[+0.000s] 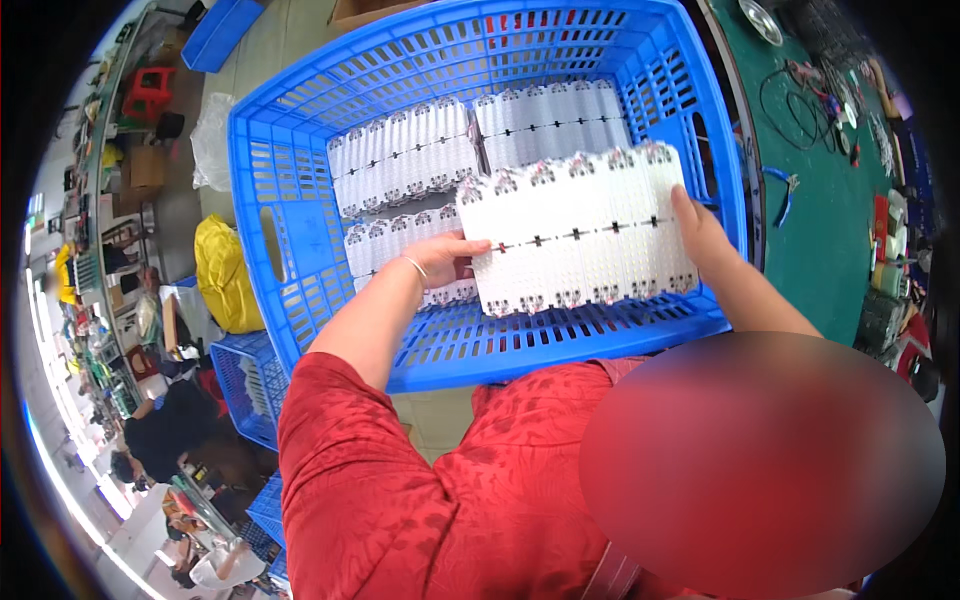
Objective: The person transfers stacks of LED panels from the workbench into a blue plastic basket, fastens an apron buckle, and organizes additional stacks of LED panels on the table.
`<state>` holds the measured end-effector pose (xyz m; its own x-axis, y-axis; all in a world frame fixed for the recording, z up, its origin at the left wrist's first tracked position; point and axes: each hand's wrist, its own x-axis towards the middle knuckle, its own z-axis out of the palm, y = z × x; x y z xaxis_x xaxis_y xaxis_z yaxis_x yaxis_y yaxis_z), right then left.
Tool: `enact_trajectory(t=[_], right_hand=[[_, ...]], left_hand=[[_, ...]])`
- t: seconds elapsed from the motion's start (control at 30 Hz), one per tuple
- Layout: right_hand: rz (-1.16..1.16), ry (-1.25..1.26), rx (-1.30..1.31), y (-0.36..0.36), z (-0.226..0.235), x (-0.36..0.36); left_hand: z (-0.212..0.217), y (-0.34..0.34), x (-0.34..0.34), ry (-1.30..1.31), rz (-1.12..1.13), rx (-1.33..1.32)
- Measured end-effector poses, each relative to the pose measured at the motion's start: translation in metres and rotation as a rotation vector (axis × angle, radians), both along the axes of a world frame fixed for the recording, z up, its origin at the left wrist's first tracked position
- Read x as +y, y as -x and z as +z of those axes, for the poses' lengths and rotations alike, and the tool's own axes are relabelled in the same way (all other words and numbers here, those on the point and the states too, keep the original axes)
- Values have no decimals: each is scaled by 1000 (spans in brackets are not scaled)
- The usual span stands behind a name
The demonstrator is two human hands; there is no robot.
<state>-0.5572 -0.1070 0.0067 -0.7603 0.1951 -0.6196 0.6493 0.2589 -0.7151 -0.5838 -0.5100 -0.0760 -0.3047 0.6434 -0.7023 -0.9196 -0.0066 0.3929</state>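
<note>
Between my two hands is a stack of white circuit board panels (580, 230), dotted with small pale parts and carrying dark components along its edges and middle line. My left hand (442, 262) grips its left edge, thumb on top. On the opposite edge, my right hand (705, 238) is closed, with the thumb on the upper face. The stack is over the near right part of a large blue plastic crate (285, 235); whether its underside touches anything is hidden. More stacks of similar panels lie in the crate: one far left (405, 150), one far right (550, 115), one near left (375, 245).
To the right, a green-topped table (810, 220) bears blue-handled pliers (785, 195), black cable (790, 105) and a metal dish (762, 20). Left of the crate are a yellow bag (225, 275) and a smaller blue crate (245, 385). Other people work at benches far left.
</note>
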Motion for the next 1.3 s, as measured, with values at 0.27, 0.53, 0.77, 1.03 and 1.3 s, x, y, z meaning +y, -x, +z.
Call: enact_trajectory(t=[0.27, 0.53, 0.77, 1.03, 1.3], right_hand=[[49, -137, -161, -15, -31, 6], [-136, 18, -343, -4, -53, 3], [-71, -149, -368, -3, -73, 4], [7, -256, -362, 4, -102, 11], [155, -297, -364, 13, -106, 8]], left_hand=[[-64, -14, 17, -42, -22, -163], [-82, -8, 33, 5, -42, -205], [-85, -10, 36, 14, -5, -238], [-82, -10, 38, 24, 82, -224], [-90, -15, 39, 58, 103, -220]])
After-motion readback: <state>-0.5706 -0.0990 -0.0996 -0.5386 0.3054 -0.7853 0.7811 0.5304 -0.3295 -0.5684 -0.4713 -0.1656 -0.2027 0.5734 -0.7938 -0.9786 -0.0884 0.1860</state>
